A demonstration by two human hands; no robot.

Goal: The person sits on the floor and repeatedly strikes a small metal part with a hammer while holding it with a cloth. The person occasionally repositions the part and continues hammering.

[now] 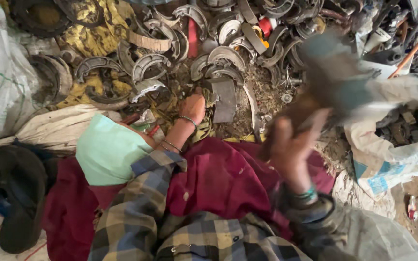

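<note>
Many curved metal brake shoes [218,53] lie in a big heap on the ground in front of you, all mixed up and rusty. A big white sack [1,77] stands at your left, and another white sack [397,145] full of dark metal bits sits at your right. A dark red cloth [228,179] covers your lap.

Your right hand [293,147] is up in the air, near the right sack. Its fingers are curled shut around the wooden handle of a tool [335,72]. The tool is very blurry, so you cannot tell just what it is. Its long side runs from your hand up and to the right, with the dark head on top, over the edge of the heap.

Your left hand [192,107] reaches down to the heap. It rests on the junk just beside a flat grey metal piece [225,99]. You cannot tell if its fingers hold anything, as they are tucked under.
</note>
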